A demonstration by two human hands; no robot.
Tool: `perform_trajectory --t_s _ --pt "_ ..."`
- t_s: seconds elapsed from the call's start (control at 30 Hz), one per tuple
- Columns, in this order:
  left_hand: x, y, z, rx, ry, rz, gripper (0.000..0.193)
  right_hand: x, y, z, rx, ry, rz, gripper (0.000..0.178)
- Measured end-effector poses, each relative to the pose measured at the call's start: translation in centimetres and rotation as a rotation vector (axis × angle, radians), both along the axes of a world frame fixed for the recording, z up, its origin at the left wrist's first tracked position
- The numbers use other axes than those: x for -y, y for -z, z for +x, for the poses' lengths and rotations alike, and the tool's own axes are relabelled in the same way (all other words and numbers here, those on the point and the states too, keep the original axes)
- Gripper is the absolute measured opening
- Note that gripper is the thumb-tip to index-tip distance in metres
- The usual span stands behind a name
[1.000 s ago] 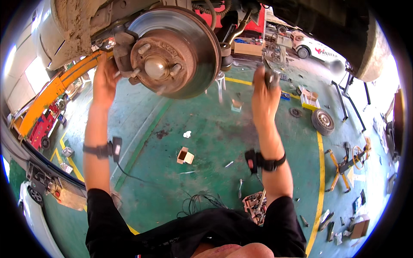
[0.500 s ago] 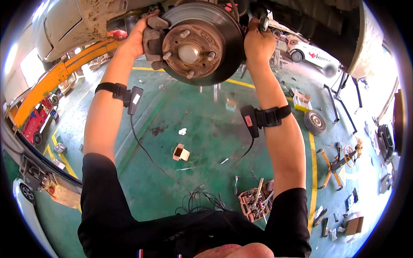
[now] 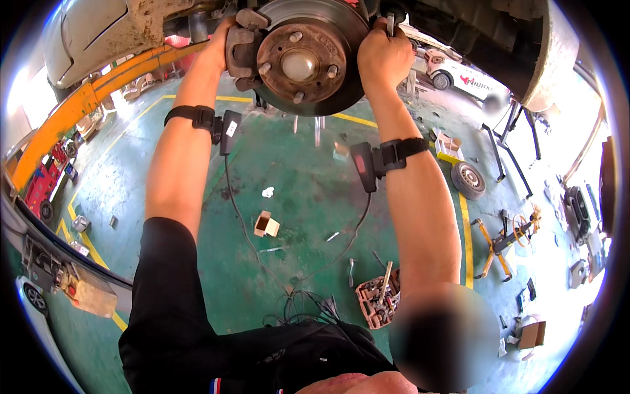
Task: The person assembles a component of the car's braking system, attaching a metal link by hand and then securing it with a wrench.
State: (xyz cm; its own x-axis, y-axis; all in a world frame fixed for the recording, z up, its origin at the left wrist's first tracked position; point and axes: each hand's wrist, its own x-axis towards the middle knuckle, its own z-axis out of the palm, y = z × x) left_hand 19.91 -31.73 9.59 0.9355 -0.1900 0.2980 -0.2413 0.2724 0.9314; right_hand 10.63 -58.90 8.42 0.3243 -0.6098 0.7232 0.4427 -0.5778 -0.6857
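Observation:
A brake disc (image 3: 328, 98) with a rusty hub (image 3: 299, 65) and bare wheel studs hangs at the top of the view. At its left edge sits the brake caliper (image 3: 241, 52). My left hand (image 3: 222, 49) is wrapped against the caliper's outer side, its fingers passing behind and mostly hidden. Close to the disc's right edge, my right hand (image 3: 385, 58) is closed, with a short silver metal piece (image 3: 391, 25) standing up from its fingers. What kind of piece it is, I cannot make out. Both forearms are raised and wear black straps with small boxes.
The vehicle's dirty body panel (image 3: 105, 33) overhangs the left. Below lie a small open carton (image 3: 266, 224), a tool case (image 3: 375, 305) and cables (image 3: 305, 305). Off to the right are a wheel (image 3: 468, 180), a black stand (image 3: 508, 141) and a yellow-legged stand (image 3: 500, 246).
My view has shifted slightly, so the disc appears higher and farther right. My right hand has moved left toward the disc, and the metal piece in it has moved and turned. The left hand stays at the caliper.

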Motion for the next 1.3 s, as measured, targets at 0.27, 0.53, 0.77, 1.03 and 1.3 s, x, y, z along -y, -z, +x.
perform_trajectory --t_s 0.27,0.53,0.77,1.03,1.3 --pt "0.9 -0.2 -1.2 -0.004 0.005 -0.015 0.045 1.0 -0.1 0.4 0.011 -0.042 0.007 0.044" --pt "-1.1 -0.4 -0.1 -0.05 0.152 -0.038 0.046 9.9 4.2 3.1 0.233 -0.316 0.361 0.036" --pt "0.6 -4.0 -4.7 -0.025 -0.063 0.118 0.039 11.4 11.9 5.2 -0.194 -0.756 0.541 0.035" --pt "3.2 -3.6 -7.2 0.236 -0.446 0.274 0.036 5.7 8.1 5.9 0.003 -1.205 0.91 0.025" --pt "3.0 -3.3 -7.1 0.337 -0.56 0.405 0.038 4.3 5.9 6.4 0.305 -1.095 0.969 0.024"
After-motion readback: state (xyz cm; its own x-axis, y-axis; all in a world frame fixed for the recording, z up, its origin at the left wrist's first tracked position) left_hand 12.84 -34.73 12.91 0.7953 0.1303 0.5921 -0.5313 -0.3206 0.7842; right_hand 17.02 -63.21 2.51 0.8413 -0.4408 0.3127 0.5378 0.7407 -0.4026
